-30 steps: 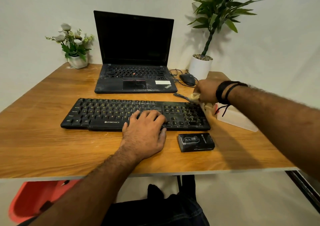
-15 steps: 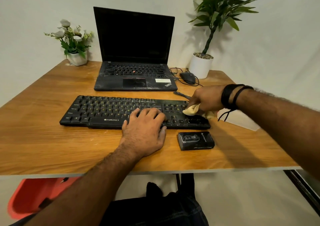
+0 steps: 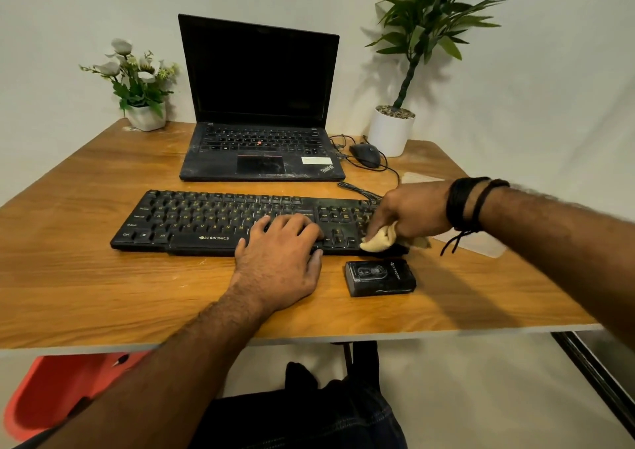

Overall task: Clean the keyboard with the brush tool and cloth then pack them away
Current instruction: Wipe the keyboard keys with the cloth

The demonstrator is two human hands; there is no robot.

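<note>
Keyboard (image 3: 220,220), one black full-size board marked ZEBRONICS in pale letters on its front edge, lies on the wooden table (image 3: 86,287) with its long axis running left to right, front edge toward the person. The left hand (image 3: 280,258) rests flat on it, fingers spread loosely over the keys near the middle and holding nothing. The right hand (image 3: 410,211) is closed around a bunched yellow cloth (image 3: 378,240), pressing it onto the keys at the keyboard's right end; two dark bands circle that wrist. Just in front of the keyboard's right end sits one small black case (image 3: 379,277) with white writing too small to read. Partly hidden under the right forearm lies a pale flat thing that cannot be made out. Behind the keyboard stands one open black laptop (image 3: 259,105), screen dark, labelled ThinkPad at its lower right corner. One black corded mouse (image 3: 366,155) lies to its right. Two potted plants stand at the back: a flowering one (image 3: 137,84) on the left, a tall green one (image 3: 412,53) on the right
</note>
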